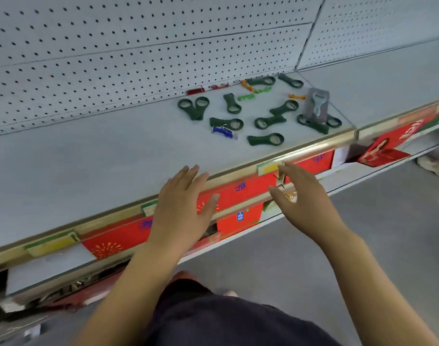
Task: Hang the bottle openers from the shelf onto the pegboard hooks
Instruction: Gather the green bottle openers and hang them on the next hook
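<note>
I'm watching both forearms reach forward, palms down. The left hand (pixel 181 203) hovers over the gold front rim of the shelf (pixel 88 158), fingers straight and slightly spread, holding nothing. The right hand (pixel 298 188) hangs just in front of that rim, fingers loose and open; a gold glint by its fingers is too blurred for me to tell. Below the rim, the lower level holds red boxes (pixel 238 191). The bottle openers (pixel 270 121) lie flat and scattered on the shelf's right part, well apart from both hands, before the pegboard (pixel 113 58). The nearest dark green opener (pixel 265 139) runs left to right with its ring end to the right. The blue opener (pixel 222 131) beside it lies along much the same axis. A carded metal opener (pixel 315 106) rests partly over a green one.
</note>
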Tool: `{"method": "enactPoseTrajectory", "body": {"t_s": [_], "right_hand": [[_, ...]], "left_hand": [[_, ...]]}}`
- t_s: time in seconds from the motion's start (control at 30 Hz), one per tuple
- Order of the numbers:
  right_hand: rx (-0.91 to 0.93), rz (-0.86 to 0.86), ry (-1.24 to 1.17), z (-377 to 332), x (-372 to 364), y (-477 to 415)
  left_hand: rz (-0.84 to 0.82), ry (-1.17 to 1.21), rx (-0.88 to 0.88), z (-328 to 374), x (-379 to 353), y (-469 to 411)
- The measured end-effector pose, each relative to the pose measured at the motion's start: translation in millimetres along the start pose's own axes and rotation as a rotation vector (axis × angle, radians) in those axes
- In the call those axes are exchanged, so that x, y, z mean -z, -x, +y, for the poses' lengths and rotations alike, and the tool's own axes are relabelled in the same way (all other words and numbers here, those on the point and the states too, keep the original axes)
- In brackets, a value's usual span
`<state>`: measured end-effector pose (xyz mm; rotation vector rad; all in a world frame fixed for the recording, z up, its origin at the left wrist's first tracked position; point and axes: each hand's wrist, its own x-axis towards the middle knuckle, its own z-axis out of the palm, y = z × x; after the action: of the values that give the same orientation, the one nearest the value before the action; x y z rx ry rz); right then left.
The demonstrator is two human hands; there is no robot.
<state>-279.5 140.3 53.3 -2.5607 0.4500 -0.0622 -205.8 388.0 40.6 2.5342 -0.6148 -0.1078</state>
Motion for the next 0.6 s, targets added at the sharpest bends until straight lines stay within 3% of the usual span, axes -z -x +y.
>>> {"method": "enactPoseTrajectory", "body": {"t_s": [0.6], "right_hand": [[-0.203,0.090,-0.061,94,74,-125]], "left_hand": [[-0.191,0.014,-0.111,78,-70,-180]]}}
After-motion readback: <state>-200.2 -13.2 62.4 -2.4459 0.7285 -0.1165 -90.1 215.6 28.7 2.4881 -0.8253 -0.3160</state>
